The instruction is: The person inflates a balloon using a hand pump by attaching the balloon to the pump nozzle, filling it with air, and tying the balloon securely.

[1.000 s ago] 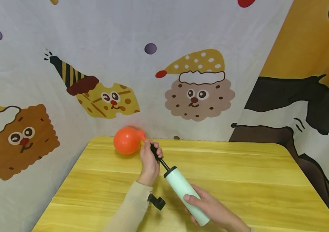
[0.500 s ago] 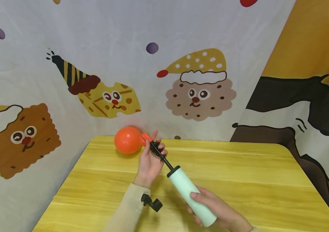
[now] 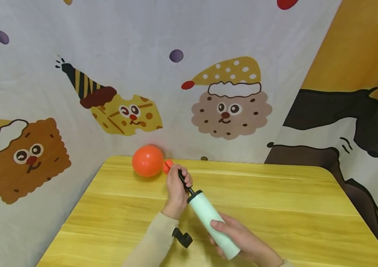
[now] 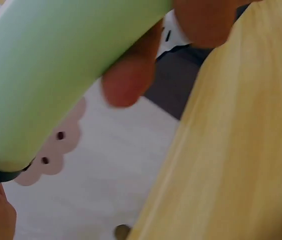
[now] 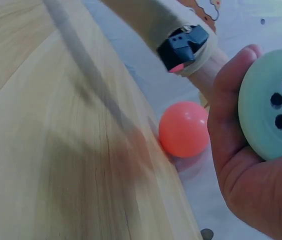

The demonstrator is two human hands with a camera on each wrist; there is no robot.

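A mint-green hand pump [image 3: 210, 220] slants across the middle of the head view. My left hand [image 3: 176, 191] grips its black handle [image 3: 183, 178], and a short stretch of black shaft shows above the barrel's dark collar. My right hand [image 3: 239, 239] holds the lower barrel, thumb on top. Left of the handle is a round orange balloon [image 3: 148, 161], its neck [image 3: 167, 167] leading to my left hand; the join is hidden by the fingers. In the right wrist view the barrel's end cap [image 5: 261, 110] shows several holes. The left wrist view has the barrel [image 4: 56, 75] close up.
A wood-grain table [image 3: 275, 196] lies below the hands. Behind it hangs a white cloth [image 3: 135, 44] printed with cartoon biscuits and cheese. The balloon is near the table's back left edge. A black camera mount [image 3: 183, 237] sticks out from my left wrist.
My left fingers loosened half a second ago with the balloon neck and nozzle showing, then closed round the handle again. The shaft has slid further into the barrel, so less of it shows.
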